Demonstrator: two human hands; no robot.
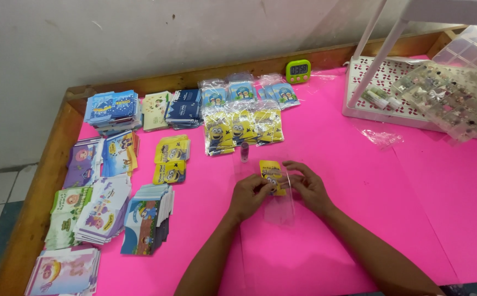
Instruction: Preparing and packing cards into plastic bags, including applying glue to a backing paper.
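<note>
We see both hands meeting over the middle of the counter (326,257), forearms angled in from the bottom edge. The left hand (251,195) and right hand (308,188) each keep a fingertip grip on a small yellow card (272,173), pinched from either side, with a clear plastic sleeve (283,205) lying about and below it; whether the card sits inside we cannot tell. The card is flat, glossy, printed with a cartoon figure. Just beyond it stands a small dark tube (244,152). The counter is covered in smooth bright pink sheet. Further back lie bagged yellow cards (242,130), and to the left stacks of printed cards (112,203).
</note>
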